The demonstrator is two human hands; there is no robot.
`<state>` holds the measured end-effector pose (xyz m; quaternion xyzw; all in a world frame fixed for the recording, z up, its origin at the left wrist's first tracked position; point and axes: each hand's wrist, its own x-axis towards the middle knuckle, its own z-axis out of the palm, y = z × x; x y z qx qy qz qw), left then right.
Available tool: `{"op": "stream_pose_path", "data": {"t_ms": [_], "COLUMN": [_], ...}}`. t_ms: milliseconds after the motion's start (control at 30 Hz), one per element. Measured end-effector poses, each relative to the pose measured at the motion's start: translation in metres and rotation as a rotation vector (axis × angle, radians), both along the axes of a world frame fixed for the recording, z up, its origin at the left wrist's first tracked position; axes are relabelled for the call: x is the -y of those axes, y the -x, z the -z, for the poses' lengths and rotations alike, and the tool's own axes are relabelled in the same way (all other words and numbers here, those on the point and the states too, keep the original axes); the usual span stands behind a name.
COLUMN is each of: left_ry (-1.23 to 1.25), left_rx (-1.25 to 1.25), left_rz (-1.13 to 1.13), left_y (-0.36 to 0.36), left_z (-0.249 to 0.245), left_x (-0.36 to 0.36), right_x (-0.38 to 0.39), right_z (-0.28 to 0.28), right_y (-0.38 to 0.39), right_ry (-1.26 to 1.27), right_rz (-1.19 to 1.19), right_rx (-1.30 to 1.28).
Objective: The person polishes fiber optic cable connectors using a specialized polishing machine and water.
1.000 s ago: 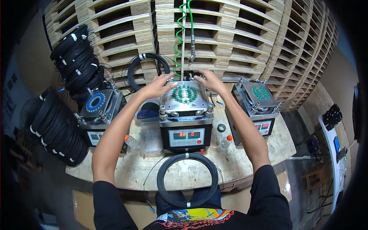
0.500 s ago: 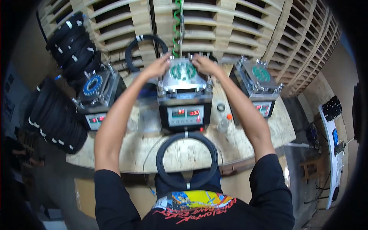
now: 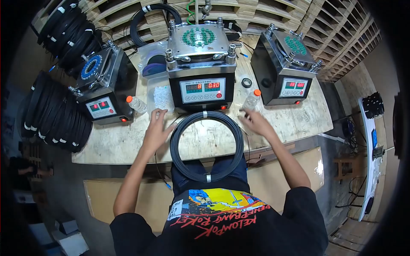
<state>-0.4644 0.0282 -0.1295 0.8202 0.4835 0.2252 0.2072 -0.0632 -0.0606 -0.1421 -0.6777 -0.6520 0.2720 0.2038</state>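
Observation:
A coil of black cable point(image 3: 176, 158), tied with white bands, leans from my lap onto the table's front edge. My left hand point(image 3: 156, 131) is just left of the coil, thumb spread from the fingers, holding nothing that I can see. On the other side, my right hand point(image 3: 257, 123) is between the coil and a clear bottle with an orange cap point(image 3: 251, 101), its fingers apart. Behind the coil stands the middle polishing machine point(image 3: 203, 90), its metal top plate point(image 3: 179, 46) bearing a ring of green connectors point(image 3: 198, 37). A blue-tipped cable end point(image 3: 168, 186) hangs below the table edge.
Similar machines stand at left point(image 3: 102, 106) and right point(image 3: 294, 87). A second orange-capped bottle point(image 3: 137, 105) and a tray of white bits point(image 3: 161, 97) sit beside the middle machine. Stacked black coils point(image 3: 55, 115) are at far left; wooden pallets point(image 3: 273, 21) rise behind.
Both hands have left the top corners of the middle machine and come back toward me, to either side of the coil. The view has tilted, so the machines sit higher.

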Motion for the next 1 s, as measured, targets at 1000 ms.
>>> {"op": "stream_pose_path", "data": {"t_ms": [1000], "left_ry": [0.244], "left_rx": [0.146], "left_rz": [-0.236], "left_y": [0.012], "left_z": [0.050], "left_x": [0.068], "right_x": [0.031], "right_z": [-0.010], "right_y": [0.054], "right_ry": [-0.084], "right_rz": [-0.042], "right_rx": [-0.275]}}
